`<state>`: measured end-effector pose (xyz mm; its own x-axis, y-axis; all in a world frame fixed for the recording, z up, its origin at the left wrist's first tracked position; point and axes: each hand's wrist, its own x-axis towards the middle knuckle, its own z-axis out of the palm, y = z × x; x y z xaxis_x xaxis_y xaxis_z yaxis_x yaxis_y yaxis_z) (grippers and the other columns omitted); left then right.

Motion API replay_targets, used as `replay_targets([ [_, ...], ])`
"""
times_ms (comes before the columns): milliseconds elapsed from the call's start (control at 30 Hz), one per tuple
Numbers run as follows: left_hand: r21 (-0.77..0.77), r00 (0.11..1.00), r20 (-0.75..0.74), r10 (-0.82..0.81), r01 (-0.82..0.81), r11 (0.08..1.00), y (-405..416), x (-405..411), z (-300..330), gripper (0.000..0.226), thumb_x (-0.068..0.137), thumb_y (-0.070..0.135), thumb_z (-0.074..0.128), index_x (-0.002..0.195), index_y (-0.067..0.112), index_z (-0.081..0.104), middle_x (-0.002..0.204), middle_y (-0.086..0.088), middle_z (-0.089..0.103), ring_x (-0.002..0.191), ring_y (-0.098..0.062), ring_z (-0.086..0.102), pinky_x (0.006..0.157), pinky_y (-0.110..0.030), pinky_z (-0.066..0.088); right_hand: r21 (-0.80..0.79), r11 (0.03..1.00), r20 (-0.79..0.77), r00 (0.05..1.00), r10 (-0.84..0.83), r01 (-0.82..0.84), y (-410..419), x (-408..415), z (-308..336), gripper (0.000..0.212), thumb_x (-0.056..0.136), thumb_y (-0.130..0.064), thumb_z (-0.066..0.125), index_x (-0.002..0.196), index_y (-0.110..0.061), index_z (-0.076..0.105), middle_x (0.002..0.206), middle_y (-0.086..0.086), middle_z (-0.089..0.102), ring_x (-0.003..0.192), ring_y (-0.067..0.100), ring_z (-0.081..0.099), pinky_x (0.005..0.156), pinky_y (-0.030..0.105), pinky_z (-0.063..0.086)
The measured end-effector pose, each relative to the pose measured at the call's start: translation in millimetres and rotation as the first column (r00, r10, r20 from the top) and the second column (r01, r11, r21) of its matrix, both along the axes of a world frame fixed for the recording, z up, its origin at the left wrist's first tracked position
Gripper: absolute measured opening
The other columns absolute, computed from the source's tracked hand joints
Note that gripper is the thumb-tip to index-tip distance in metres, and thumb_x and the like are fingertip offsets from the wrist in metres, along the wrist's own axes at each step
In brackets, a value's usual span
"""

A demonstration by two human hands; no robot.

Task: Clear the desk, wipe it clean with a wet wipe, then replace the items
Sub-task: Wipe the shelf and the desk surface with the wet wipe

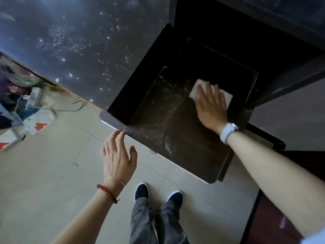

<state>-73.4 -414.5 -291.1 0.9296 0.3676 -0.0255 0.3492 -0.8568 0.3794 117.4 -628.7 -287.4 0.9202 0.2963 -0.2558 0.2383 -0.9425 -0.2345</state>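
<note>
The desk [158,110] is a small dark glossy surface with a pale rim, bare of items and streaked with moisture near its front. A white wet wipe [195,87] lies flat on its far right part. My right hand [211,104] presses on the wipe with straight, spread fingers; a white watch sits on that wrist. My left hand [117,155] hovers off the desk's left front edge, fingers relaxed and spread, holding nothing, its fingertips close to the rim.
A dark speckled wall [70,41] rises behind the desk. Dark furniture [263,41] stands at the right and back. Boxes, cables and a power strip [35,103] lie on the pale tiled floor at the left. My feet [158,192] stand before the desk.
</note>
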Motion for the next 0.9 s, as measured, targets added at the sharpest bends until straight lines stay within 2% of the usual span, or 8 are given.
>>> replay_targets([
  [133,-0.045,0.996,-0.071,0.061,-0.064,0.997,-1,5,-9,0.067,0.083,0.040,0.027,0.140,0.005,0.024,0.148,-0.020,0.025,0.137,-0.037,0.021,0.109,-0.050,0.021,0.027,0.979,-0.047,0.979,-0.201,0.202,46,47,1,0.053,0.099,-0.036,0.019,0.148,-0.025,0.002,0.157,0.002,-0.007,0.143,0.025,-0.013,0.116,0.040,-0.009],
  [233,-0.051,0.992,-0.108,0.059,-0.065,0.997,3,11,-12,0.070,0.085,0.044,0.018,0.144,0.008,0.016,0.154,-0.012,0.011,0.141,-0.024,0.003,0.113,-0.047,0.011,0.034,0.994,0.051,0.993,0.104,-0.106,81,-6,-12,0.053,0.096,-0.034,0.023,0.147,-0.023,0.013,0.157,0.007,0.008,0.144,0.031,0.001,0.115,0.042,-0.002],
  [333,-0.043,0.993,-0.107,0.041,-0.045,0.998,11,6,-12,0.067,0.086,0.043,0.017,0.144,0.009,0.019,0.152,-0.005,0.007,0.139,-0.017,-0.001,0.113,-0.045,0.011,0.077,0.853,0.072,0.856,0.512,-0.516,82,-103,-4,0.055,0.089,-0.035,0.029,0.141,-0.020,0.034,0.149,0.007,0.034,0.138,0.035,0.027,0.111,0.041,0.008],
  [400,-0.054,0.993,-0.113,0.021,-0.027,0.998,15,6,-9,0.067,0.087,0.043,0.015,0.144,0.008,0.019,0.149,-0.001,0.003,0.138,-0.017,-0.002,0.114,-0.043,0.011,0.060,0.787,0.003,0.789,0.615,-0.614,66,-108,2,0.054,0.089,-0.034,0.028,0.140,-0.020,0.036,0.148,0.005,0.036,0.137,0.032,0.030,0.110,0.039,0.010],
  [467,-0.056,0.992,-0.120,0.029,-0.035,0.998,22,8,-7,0.069,0.086,0.045,0.011,0.144,0.009,0.017,0.148,0.001,-0.001,0.138,-0.017,-0.006,0.115,-0.042,0.009,0.025,0.842,0.056,0.842,0.537,-0.539,61,-70,-1,0.053,0.093,-0.033,0.024,0.144,-0.022,0.028,0.153,0.005,0.026,0.141,0.030,0.019,0.112,0.037,0.006],
  [533,-0.060,0.990,-0.136,0.036,-0.045,0.997,29,9,-6,0.070,0.085,0.047,0.008,0.145,0.011,0.013,0.148,0.003,-0.005,0.137,-0.016,-0.010,0.115,-0.041,0.006,0.014,0.959,0.032,0.958,0.284,-0.284,70,-16,2,0.050,0.099,-0.033,0.021,0.147,-0.024,0.012,0.157,0.002,0.007,0.144,0.024,-0.001,0.114,0.034,-0.004],
  [633,-0.087,0.991,-0.134,0.029,-0.041,0.995,33,7,-9,0.068,0.085,0.047,0.009,0.145,0.014,0.011,0.148,0.006,-0.005,0.137,-0.014,-0.014,0.115,-0.041,0.005,0.065,0.997,-0.066,0.997,0.037,-0.033,97,33,3,0.051,0.100,-0.033,0.020,0.148,-0.023,0.005,0.158,0.002,-0.003,0.143,0.025,-0.011,0.115,0.036,-0.008],
  [900,-0.138,0.998,-0.064,0.025,-0.034,0.990,40,6,-9,0.062,0.088,0.042,0.017,0.143,0.012,0.025,0.147,0.005,0.009,0.138,-0.019,-0.006,0.114,-0.046,0.014,0.065,0.998,0.026,1.000,-0.003,0.002,132,3,-1,0.058,0.098,-0.026,0.028,0.147,-0.010,0.002,0.157,0.006,-0.001,0.144,0.023,-0.007,0.115,0.035,-0.007],
])
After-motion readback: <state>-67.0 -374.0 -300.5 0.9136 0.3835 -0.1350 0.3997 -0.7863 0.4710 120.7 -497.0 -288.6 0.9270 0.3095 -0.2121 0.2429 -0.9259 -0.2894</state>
